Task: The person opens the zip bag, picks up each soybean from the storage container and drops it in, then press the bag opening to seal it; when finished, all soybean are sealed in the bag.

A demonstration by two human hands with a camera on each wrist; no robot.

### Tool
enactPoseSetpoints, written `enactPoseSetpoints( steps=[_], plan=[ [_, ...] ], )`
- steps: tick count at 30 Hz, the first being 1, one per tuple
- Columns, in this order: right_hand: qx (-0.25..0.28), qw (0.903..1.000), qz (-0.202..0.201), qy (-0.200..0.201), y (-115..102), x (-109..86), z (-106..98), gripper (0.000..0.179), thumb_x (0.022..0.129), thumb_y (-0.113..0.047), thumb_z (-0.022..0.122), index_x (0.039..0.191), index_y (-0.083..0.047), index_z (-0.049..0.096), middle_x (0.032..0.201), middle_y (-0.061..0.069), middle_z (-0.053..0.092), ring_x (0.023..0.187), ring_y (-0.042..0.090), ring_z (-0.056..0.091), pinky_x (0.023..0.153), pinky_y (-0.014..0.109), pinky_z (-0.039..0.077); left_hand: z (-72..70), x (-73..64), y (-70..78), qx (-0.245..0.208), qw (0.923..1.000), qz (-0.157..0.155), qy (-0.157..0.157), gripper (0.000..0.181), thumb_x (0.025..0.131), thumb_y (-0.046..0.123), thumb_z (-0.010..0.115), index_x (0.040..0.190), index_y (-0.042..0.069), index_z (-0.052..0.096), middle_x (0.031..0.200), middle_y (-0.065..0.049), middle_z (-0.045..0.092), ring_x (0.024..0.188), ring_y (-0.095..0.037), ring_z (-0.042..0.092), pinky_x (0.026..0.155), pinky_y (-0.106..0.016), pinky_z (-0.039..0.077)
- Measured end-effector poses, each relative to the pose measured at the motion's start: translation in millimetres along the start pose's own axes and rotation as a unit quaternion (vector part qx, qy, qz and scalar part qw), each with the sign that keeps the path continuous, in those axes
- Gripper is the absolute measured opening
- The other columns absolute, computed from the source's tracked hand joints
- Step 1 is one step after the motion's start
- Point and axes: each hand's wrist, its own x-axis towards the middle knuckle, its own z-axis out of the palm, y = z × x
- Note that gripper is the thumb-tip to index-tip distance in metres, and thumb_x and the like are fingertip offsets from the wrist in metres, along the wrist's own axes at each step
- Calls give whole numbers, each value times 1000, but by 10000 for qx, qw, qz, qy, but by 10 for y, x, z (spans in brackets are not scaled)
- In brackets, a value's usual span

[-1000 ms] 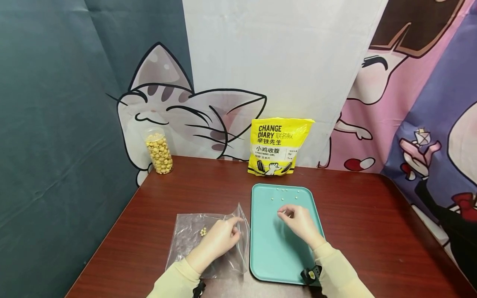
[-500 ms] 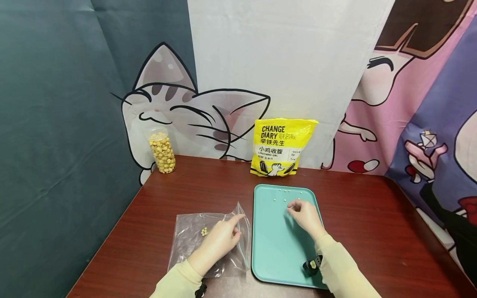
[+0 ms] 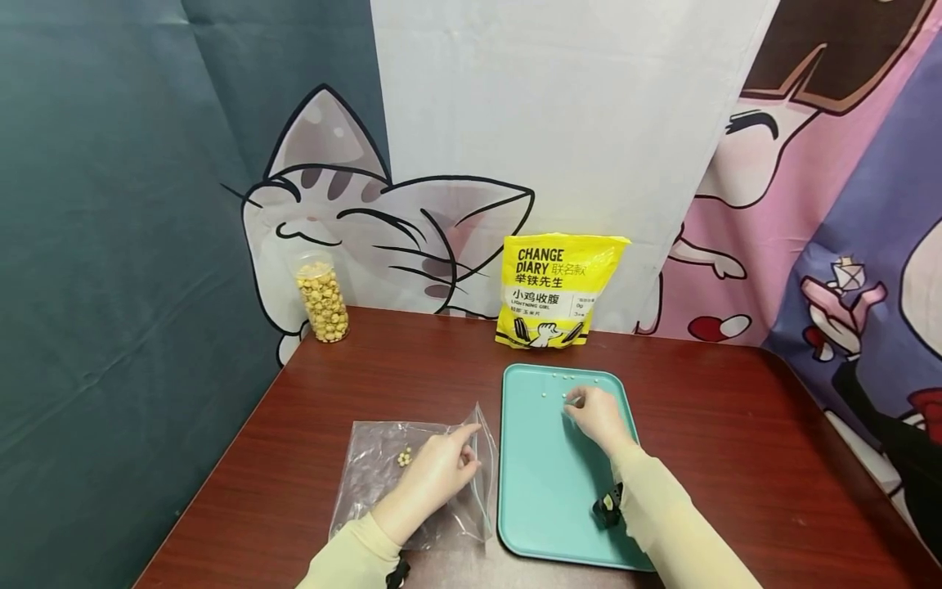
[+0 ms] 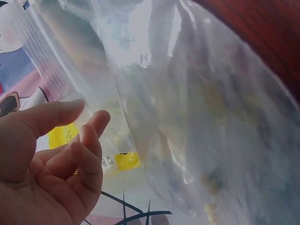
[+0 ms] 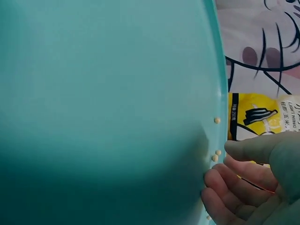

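Observation:
My left hand [image 3: 434, 466] lies over a clear zip bag [image 3: 368, 483], its index finger straight against the raised mouth. In the left wrist view, the thumb and fingertips are apart beside the film. Inside the bag sits a cluster of small round pale-yellow pellets [image 3: 404, 456]. Over the far half of a teal tray [image 3: 545, 491] is my right hand [image 3: 599, 415], fingers bent and fingertips close to a loose pellet [image 3: 564, 396]. The right wrist view shows a gap between thumb and index finger, with several pellets [image 5: 217, 120] by the rim. The palm hides part of the tray.
A yellow snack pouch [image 3: 555, 290] stands behind the tray. At the table's back left is a clear jar of popcorn-like pieces [image 3: 322, 303]. Printed cloth [image 3: 456, 98] hangs behind the dark red table [image 3: 736, 458].
My right hand has moved away from me over the tray, toward the pellets at its far end. The left hand stays at the bag's mouth. The head view has shifted slightly.

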Motion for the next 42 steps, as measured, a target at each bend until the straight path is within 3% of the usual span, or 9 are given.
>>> enactPoseSetpoints(
  steps=[15,25,31,42],
  plan=[
    [-157,9998,75,-22,-15,180,60,18,84,-5,67,100,4,69,93,17,68,79,27,62,70,41,52,-21,-3,-11,-185,9998,-41,-63,47,78,6,70,123,-2,59,72,7,66,54,2,47,52,-17,40],
    [-231,9997,-37,65,17,209,122,6,83,-6,69,85,-1,71,81,10,67,73,23,60,67,40,51,-28,-2,-23,-198,9993,-234,-197,49,79,7,71,126,-1,58,74,7,67,55,3,49,53,-17,41],
    [-251,9996,-90,46,22,229,123,12,83,-5,70,93,1,70,86,14,68,74,25,62,65,39,51,-21,7,-37,-201,9994,-222,-191,50,79,7,71,126,-1,58,75,7,68,56,3,51,53,-17,42],
    [-294,9991,-302,2,12,236,111,5,82,-5,69,86,-3,72,82,9,69,73,22,61,66,40,51,-19,27,-42,-149,9997,-155,-78,47,79,6,69,124,-2,59,75,5,69,51,4,44,51,-17,39]
  ],
)
